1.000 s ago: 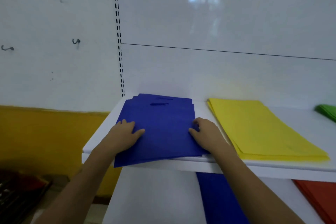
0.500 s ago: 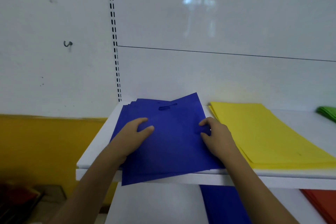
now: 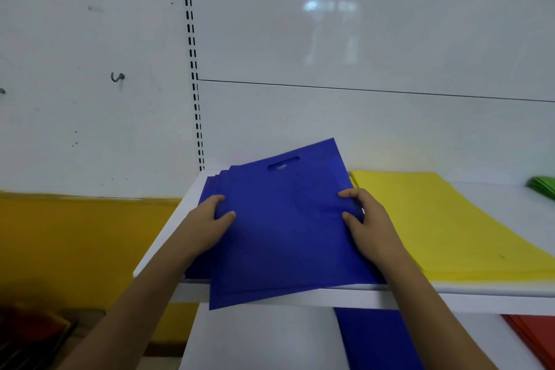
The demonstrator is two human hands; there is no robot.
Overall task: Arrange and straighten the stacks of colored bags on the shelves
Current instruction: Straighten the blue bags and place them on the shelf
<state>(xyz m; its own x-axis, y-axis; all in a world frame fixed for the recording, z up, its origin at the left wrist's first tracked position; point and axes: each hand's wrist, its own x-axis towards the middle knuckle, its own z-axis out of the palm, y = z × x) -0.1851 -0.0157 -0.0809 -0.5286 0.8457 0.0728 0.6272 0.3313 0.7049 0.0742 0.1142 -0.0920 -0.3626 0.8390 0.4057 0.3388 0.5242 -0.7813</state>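
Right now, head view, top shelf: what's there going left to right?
Left hand → blue bags, top one held skewed → right hand → yellow bags → green bags at the frame edge. All lie on the white shelf.

Shop: white display shelf [image 3: 390,297], slotted upright [image 3: 192,48], flat colour-sorted bag stacks [image 3: 450,219].

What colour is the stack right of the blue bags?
Yellow stack, plain, clearest in the head view.
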